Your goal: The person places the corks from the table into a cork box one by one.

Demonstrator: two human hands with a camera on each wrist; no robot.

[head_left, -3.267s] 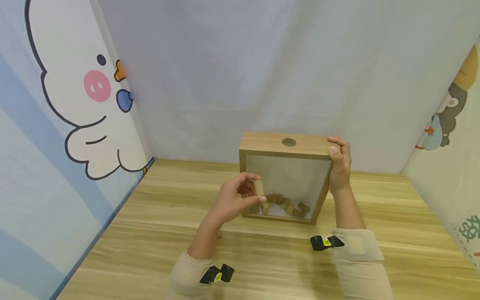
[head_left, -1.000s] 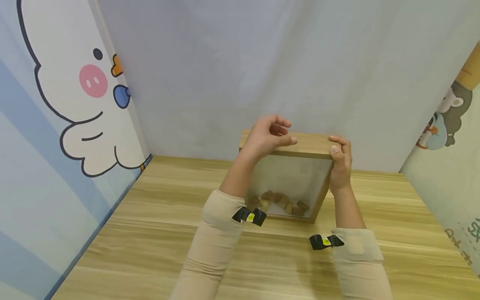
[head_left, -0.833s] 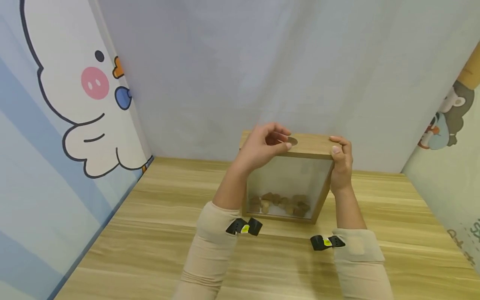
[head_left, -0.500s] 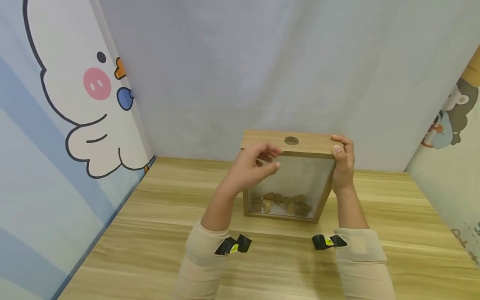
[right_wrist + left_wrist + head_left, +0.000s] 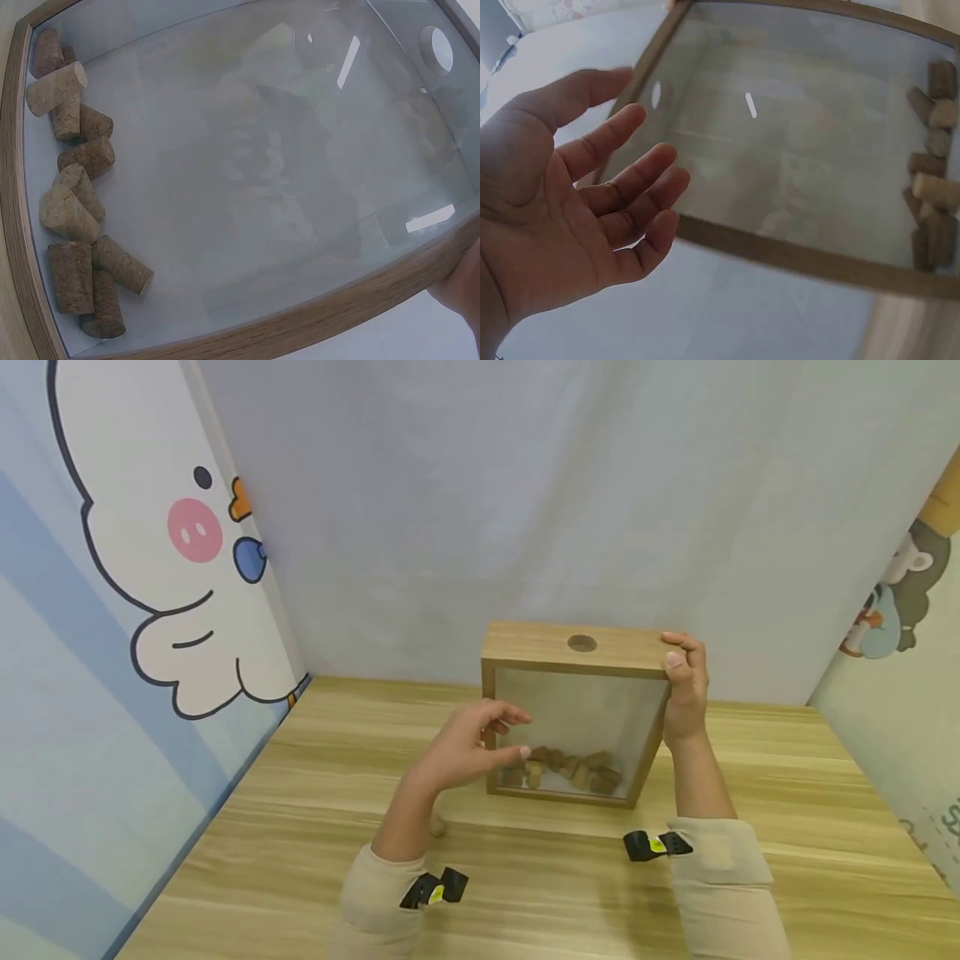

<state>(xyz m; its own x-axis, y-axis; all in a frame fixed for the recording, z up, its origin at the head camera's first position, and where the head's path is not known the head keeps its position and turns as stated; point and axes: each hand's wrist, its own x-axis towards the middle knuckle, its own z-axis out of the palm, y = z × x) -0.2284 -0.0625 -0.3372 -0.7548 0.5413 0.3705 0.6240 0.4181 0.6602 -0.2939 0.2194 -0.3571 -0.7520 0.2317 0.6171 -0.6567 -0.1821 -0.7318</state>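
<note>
A shallow wooden box [image 5: 540, 643] with a clear front pane stands upright on the table, a round hole in its top. Several corks [image 5: 90, 156] lie heaped along its bottom, behind the pane. My right hand [image 5: 685, 689] grips the upper right corner, thumb at the front edge and fingers over the top. In front of the box's lower left part is my left hand [image 5: 465, 747], fingers loosely bent and holding nothing. The left wrist view shows that palm bare. One loose cork [image 5: 438, 825] lies on the table, partly hidden by the left wrist.
The wood-grain table [image 5: 300, 843] reaches back to a pale curtain [image 5: 450, 510]. A panel with a cartoon duck [image 5: 150, 527] borders the left side, and another printed panel [image 5: 900, 710] the right.
My left hand, earlier pinching a cork, went up to the hole and came back down without it. A further cork shows on the right of the heap. My right hand keeps its grip.
</note>
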